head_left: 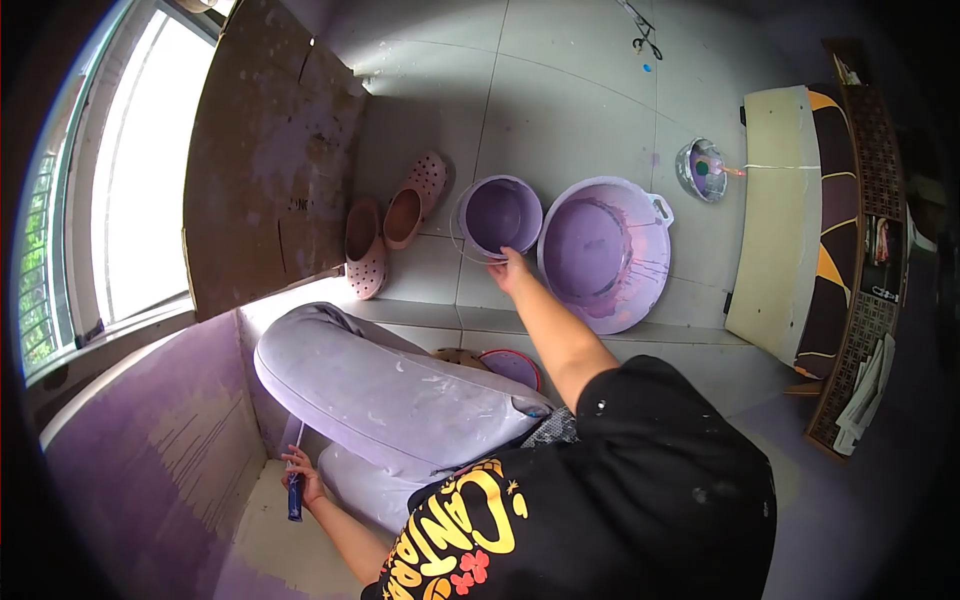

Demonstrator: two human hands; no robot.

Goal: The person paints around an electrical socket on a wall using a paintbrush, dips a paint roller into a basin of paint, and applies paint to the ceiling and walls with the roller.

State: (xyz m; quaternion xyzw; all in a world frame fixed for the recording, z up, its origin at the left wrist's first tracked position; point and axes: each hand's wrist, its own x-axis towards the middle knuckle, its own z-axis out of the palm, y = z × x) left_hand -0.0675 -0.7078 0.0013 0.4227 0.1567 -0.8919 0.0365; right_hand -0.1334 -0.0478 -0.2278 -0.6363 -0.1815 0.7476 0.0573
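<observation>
My right hand [509,270] reaches out to a small lavender bucket [492,212] and grips its near rim. The bucket's thin wire handle hangs over the side, and purple paint coats the inside. My left hand [304,476] is closed around a tool with a dark blue handle [295,503] and a thin pale rod. The tool's head is hidden beside my knee, so its kind cannot be told. Next to the bucket stands a wide lavender basin [590,250] with paint drips down its inner wall.
Pink clogs [415,200] stand left of the bucket, near a large brown cardboard sheet [270,150]. A paint-smeared metal bowl [702,170] lies to the right. Scissors [645,45] are on the tiled floor. A partly painted purple wall [160,450] is at lower left, below a bright window.
</observation>
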